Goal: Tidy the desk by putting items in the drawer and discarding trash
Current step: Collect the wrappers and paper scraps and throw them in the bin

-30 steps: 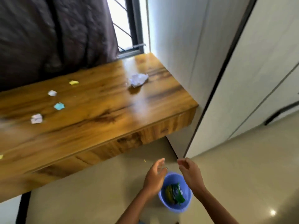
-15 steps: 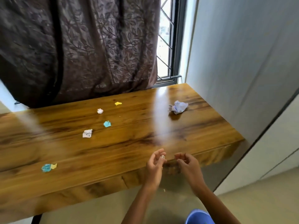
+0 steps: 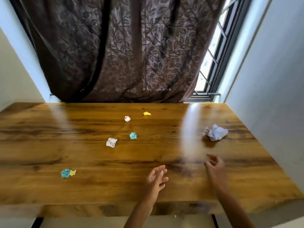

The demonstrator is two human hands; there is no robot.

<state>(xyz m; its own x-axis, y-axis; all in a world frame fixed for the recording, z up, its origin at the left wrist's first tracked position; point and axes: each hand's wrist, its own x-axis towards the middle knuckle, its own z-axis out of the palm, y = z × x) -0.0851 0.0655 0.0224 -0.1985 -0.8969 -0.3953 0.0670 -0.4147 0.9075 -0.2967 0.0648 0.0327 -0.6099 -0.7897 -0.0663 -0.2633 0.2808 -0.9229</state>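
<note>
Daylight from window point(image 3: 212, 63) at right; glare streaks on desk point(image 3: 115, 162); wide-angle bending; right hand point(image 3: 215, 170) blurred.

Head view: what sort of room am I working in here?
Probably a home bedroom or study: a wooden desk strewn with crumpled paper scraps, under a brown leaf-patterned curtain and a barred window.

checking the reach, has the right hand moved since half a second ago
Yes. The right hand has gone forward from the desk front edge, toward the crumpled paper.

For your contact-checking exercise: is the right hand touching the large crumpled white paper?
Apart: the head view shows bare wood between the right hand and the large crumpled white paper.
</note>
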